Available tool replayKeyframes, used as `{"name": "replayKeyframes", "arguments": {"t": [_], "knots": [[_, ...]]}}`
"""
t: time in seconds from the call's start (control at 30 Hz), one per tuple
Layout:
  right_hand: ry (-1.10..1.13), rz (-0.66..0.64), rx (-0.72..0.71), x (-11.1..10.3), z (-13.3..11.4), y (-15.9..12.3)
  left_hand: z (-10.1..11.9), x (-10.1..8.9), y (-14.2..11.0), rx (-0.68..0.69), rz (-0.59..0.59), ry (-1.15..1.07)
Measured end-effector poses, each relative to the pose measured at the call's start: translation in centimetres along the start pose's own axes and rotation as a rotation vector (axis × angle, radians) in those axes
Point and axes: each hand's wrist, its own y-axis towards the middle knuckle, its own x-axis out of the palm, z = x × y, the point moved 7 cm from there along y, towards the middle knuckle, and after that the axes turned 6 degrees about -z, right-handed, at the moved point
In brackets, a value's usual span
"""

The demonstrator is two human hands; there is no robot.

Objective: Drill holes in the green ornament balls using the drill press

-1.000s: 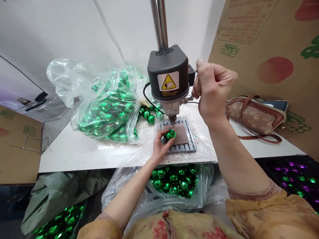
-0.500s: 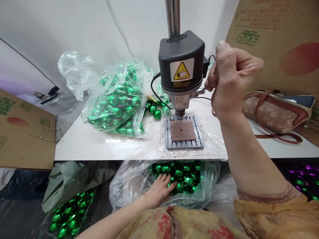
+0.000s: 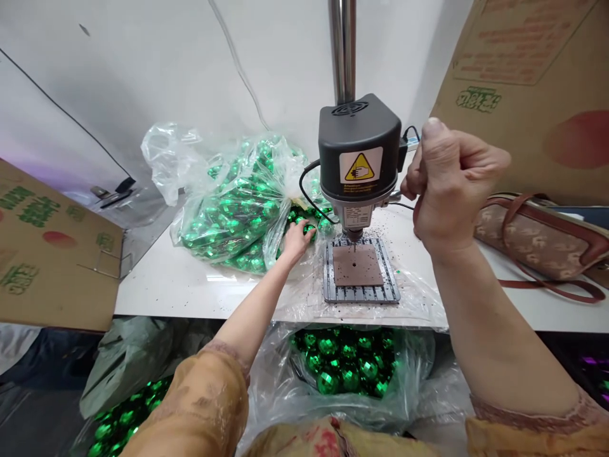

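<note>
My left hand [image 3: 295, 240] reaches to the mouth of a clear plastic bag [image 3: 278, 238] on the table, its thumb and fingers around a shiny green faceted ball [image 3: 309, 230]. More green balls fill that bag. Raised beside the black bench drill press [image 3: 360, 143], my right hand [image 3: 450, 184] is closed in a fist on its feed lever; most of the lever is hidden by the fingers. Under the drill bit, a brown square board [image 3: 359, 266] with a small hole lies on the slotted metal base [image 3: 328, 295].
Below the table edge, an open plastic bag [image 3: 271, 381] holds many green balls. Dark shavings lie around the drill base. A patterned handbag [image 3: 537, 238] with a brown strap sits at right. Cardboard boxes stand at left [image 3: 57, 254] and right [image 3: 523, 114].
My left hand has gone from the balls in the lower bag up to the balls at the upper bag's mouth. My right hand keeps its grip; the view has shifted slightly.
</note>
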Motion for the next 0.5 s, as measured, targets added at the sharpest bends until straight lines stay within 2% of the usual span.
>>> {"name": "replayKeyframes", "arguments": {"t": [0.1,0.17,0.23,0.37,0.43,0.5], "knots": [[-0.001,-0.005,0.014,0.0,0.1,-0.1,-1.5,1.2,0.7,-0.055,-0.045,-0.101],[0.001,-0.010,0.009,0.1,0.1,-0.1,-1.9,0.7,0.2,-0.072,-0.042,-0.155],[-0.006,-0.014,-0.003,0.0,0.1,-0.1,-1.7,-0.4,-0.8,-0.091,-0.024,-0.343],[-0.024,-0.030,-0.017,0.1,0.1,0.0,0.8,-1.9,-4.3,-0.079,-0.045,-0.912],[-0.014,-0.026,-0.011,0.0,0.3,0.0,2.5,-1.2,-6.6,-0.069,-0.135,-0.998],[-0.017,-0.028,0.000,0.0,0.4,0.0,3.3,0.5,-8.6,-0.088,-0.231,-0.976]]}}
